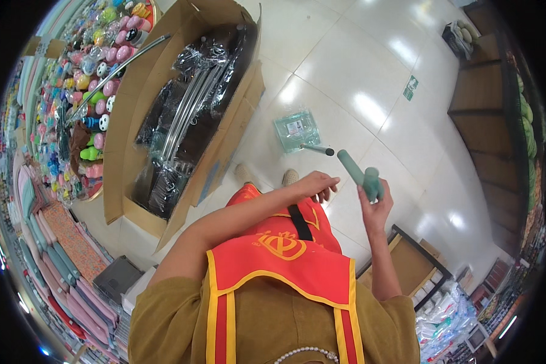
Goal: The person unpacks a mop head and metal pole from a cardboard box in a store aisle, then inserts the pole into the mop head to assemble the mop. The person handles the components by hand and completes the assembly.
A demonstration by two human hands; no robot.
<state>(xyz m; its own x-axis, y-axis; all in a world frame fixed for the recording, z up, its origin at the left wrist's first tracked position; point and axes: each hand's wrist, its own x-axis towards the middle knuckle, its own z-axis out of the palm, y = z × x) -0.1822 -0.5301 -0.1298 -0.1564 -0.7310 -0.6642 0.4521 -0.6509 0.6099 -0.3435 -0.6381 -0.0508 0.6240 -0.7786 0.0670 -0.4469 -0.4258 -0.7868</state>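
My right hand point(376, 206) is closed around green tube-shaped pieces point(353, 168), one long and at least one short and thick; their exact kind I cannot make out. To its left, my left hand point(319, 184) hovers with fingers loosely bent and apart, and nothing shows in it. Beyond both hands, a flat green item in clear wrap point(297, 131) lies on the floor with a pale label on it. A short rod with a dark end point(317, 148) sticks out from it toward the tubes, with a small gap between.
A long open cardboard box point(122, 145) at the left holds metal poles point(194, 103) and dark plastic-wrapped items. Behind it hang many colourful small goods point(97, 79). Shelving point(479, 109) lines the right. A black-edged frame point(406, 261) stands near my right forearm. The floor is shiny tile.
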